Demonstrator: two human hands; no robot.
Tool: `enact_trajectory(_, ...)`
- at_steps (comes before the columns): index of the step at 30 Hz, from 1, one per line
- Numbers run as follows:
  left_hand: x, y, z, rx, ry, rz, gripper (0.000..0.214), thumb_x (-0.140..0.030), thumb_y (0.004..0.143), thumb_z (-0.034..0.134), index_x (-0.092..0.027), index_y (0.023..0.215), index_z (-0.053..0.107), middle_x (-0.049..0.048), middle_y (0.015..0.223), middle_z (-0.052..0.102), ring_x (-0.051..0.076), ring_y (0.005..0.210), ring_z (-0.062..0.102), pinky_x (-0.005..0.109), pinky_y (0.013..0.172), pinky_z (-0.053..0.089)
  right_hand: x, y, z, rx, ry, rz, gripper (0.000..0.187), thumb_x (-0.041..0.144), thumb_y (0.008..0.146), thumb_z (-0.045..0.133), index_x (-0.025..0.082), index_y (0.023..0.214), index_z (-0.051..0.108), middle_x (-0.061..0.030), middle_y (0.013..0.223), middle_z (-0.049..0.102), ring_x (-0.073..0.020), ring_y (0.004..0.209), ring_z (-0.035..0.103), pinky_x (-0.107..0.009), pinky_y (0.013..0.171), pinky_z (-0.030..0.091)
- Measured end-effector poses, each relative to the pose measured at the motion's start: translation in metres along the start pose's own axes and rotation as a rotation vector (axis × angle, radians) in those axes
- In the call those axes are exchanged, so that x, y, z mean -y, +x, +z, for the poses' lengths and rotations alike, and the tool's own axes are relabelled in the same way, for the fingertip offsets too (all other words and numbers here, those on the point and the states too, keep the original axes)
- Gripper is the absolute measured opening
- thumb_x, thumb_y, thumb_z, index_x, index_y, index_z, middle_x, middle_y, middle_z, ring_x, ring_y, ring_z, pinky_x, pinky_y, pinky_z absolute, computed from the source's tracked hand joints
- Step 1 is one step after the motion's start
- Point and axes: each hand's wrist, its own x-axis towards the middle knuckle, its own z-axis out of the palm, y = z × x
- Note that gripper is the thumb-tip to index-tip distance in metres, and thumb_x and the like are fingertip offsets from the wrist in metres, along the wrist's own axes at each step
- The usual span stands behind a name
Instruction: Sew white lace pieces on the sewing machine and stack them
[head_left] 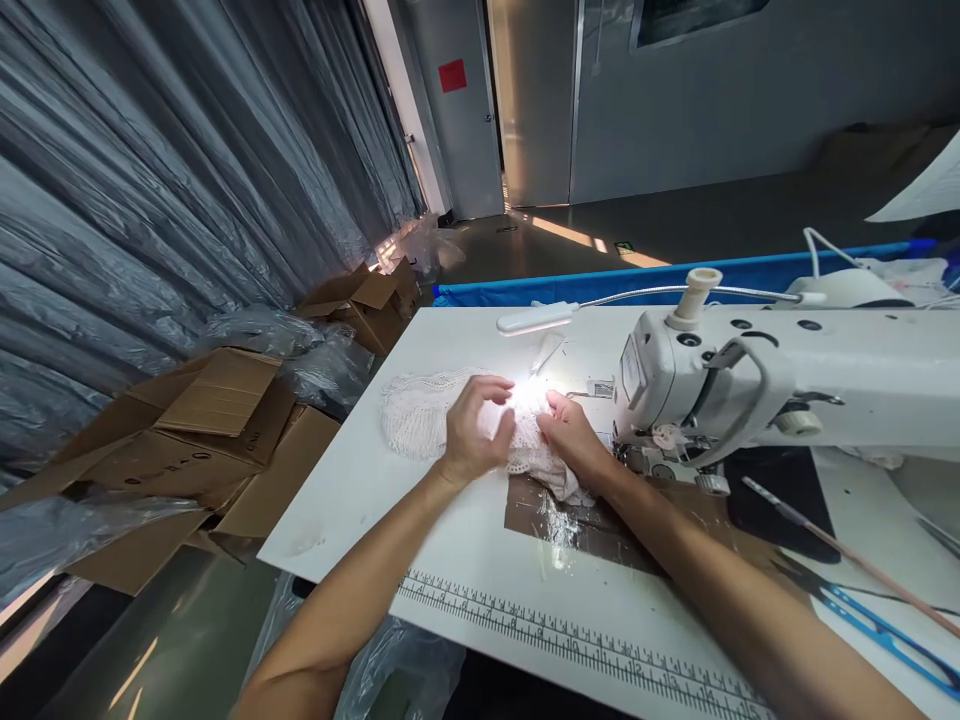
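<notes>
White lace fabric [416, 412] lies bunched on the sewing table, stretching from the left side to beneath both hands. My left hand [478, 428] is over it with thumb and fingers curved apart, nothing visible between them. To its right, my right hand [576, 438] pinches the gathered lace between thumb and fingers. Lamp glare washes out the cloth near the fingertips. The white sewing machine [649, 375] stands right of my right hand, its needle area partly hidden by my wrist.
A lamp head [536, 320] on a bendable arm hangs above the cloth. Brown tape [551, 520] covers part of the tabletop, and a printed ruler [525, 622] follows the front edge. Blue-handled scissors [885, 630] lie at right. Open cardboard boxes [202, 450] stand left.
</notes>
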Motion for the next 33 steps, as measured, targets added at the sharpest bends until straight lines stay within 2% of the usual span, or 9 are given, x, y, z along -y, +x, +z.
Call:
enact_trajectory(2, 0.001, 0.011, -0.006, -0.023, -0.087, -0.302, 0.023, -0.041, 0.086, 0.066, -0.019, 0.093, 0.066, 0.0083, 0.092, 0.071, 0.021, 0.086, 0.068, 0.035, 0.081, 0.056, 0.009, -0.006, 0.005, 0.125, 0.081, 0.019, 0.015, 0.023, 0.065, 0.048, 0.021, 0.078, 0.053, 0.0036, 0.066, 0.053, -0.0111, 0.055, 0.045, -0.024, 0.050, 0.042)
enact_trajectory(5, -0.005, 0.021, -0.013, 0.157, -0.311, -0.700, 0.039, -0.054, 0.088, 0.063, -0.017, 0.100, 0.067, 0.0067, 0.082, 0.069, 0.020, 0.068, 0.066, 0.033, 0.067, 0.055, 0.023, -0.014, 0.010, 0.331, 0.267, 0.140, 0.024, 0.022, 0.062, 0.052, 0.021, 0.085, 0.058, 0.0031, 0.068, 0.057, -0.0113, 0.054, 0.050, -0.025, 0.050, 0.047)
enact_trajectory(8, -0.013, 0.025, -0.016, 0.280, -0.583, -0.890, 0.054, -0.049, 0.082, 0.074, -0.017, 0.125, 0.062, 0.0084, 0.088, 0.072, 0.021, 0.065, 0.067, 0.033, 0.061, 0.054, 0.031, -0.018, 0.010, 0.442, 0.353, 0.251, 0.028, 0.020, 0.060, 0.055, 0.018, 0.088, 0.061, 0.0019, 0.066, 0.059, -0.0123, 0.055, 0.055, -0.022, 0.046, 0.044)
enact_trajectory(11, -0.014, 0.028, -0.019, 0.059, -0.711, -0.814, 0.078, -0.031, 0.071, 0.085, -0.020, 0.141, 0.051, 0.0086, 0.102, 0.074, 0.021, 0.079, 0.070, 0.030, 0.071, 0.056, 0.029, -0.015, 0.007, 0.445, 0.276, 0.223, 0.028, 0.022, 0.063, 0.056, 0.016, 0.090, 0.064, -0.0004, 0.067, 0.061, -0.0133, 0.056, 0.058, -0.022, 0.046, 0.043)
enact_trajectory(15, -0.008, 0.033, -0.022, -0.193, -0.673, -0.724, 0.076, -0.024, 0.065, 0.089, -0.022, 0.135, 0.058, 0.0083, 0.118, 0.072, 0.019, 0.088, 0.071, 0.027, 0.079, 0.057, 0.020, -0.004, 0.000, 0.137, 0.010, 0.086, 0.038, 0.024, 0.064, 0.062, 0.017, 0.101, 0.065, -0.0049, 0.092, 0.065, -0.0118, 0.058, 0.056, -0.024, 0.047, 0.041)
enact_trajectory(17, -0.007, 0.032, -0.022, -0.202, -0.699, -0.715, 0.071, -0.023, 0.064, 0.089, -0.024, 0.130, 0.063, 0.0071, 0.130, 0.067, 0.020, 0.097, 0.070, 0.028, 0.083, 0.057, 0.017, 0.001, -0.004, 0.002, -0.028, 0.039, 0.041, 0.025, 0.062, 0.062, 0.016, 0.102, 0.065, -0.0046, 0.093, 0.064, -0.0105, 0.058, 0.052, -0.025, 0.050, 0.040)
enact_trajectory(20, -0.005, 0.030, -0.019, -0.189, -0.782, -0.743, 0.063, -0.019, 0.062, 0.090, -0.024, 0.120, 0.069, 0.0052, 0.137, 0.063, 0.022, 0.105, 0.070, 0.031, 0.090, 0.057, 0.014, 0.004, -0.008, -0.013, 0.030, -0.006, 0.035, 0.031, 0.064, 0.059, 0.016, 0.095, 0.067, -0.0025, 0.084, 0.063, -0.0118, 0.063, 0.051, -0.025, 0.055, 0.040)
enact_trajectory(26, 0.002, 0.025, -0.009, -0.318, -0.836, -0.819, 0.039, -0.018, 0.066, 0.086, -0.020, 0.102, 0.073, 0.0061, 0.124, 0.071, 0.020, 0.108, 0.070, 0.030, 0.094, 0.056, 0.012, 0.001, -0.008, 0.034, 0.124, 0.000, 0.023, 0.038, 0.064, 0.064, 0.016, 0.073, 0.066, 0.0008, 0.064, 0.058, -0.0123, 0.059, 0.048, -0.025, 0.054, 0.036)
enact_trajectory(33, 0.004, 0.022, -0.004, -0.413, -0.842, -0.812, 0.036, -0.015, 0.063, 0.088, -0.016, 0.095, 0.073, 0.0073, 0.108, 0.076, 0.020, 0.103, 0.071, 0.031, 0.094, 0.056, 0.004, 0.005, -0.010, -0.047, 0.156, 0.022, 0.035, 0.051, 0.066, 0.070, 0.020, 0.060, 0.054, 0.0044, 0.054, 0.046, -0.0104, 0.053, 0.038, -0.026, 0.050, 0.030)
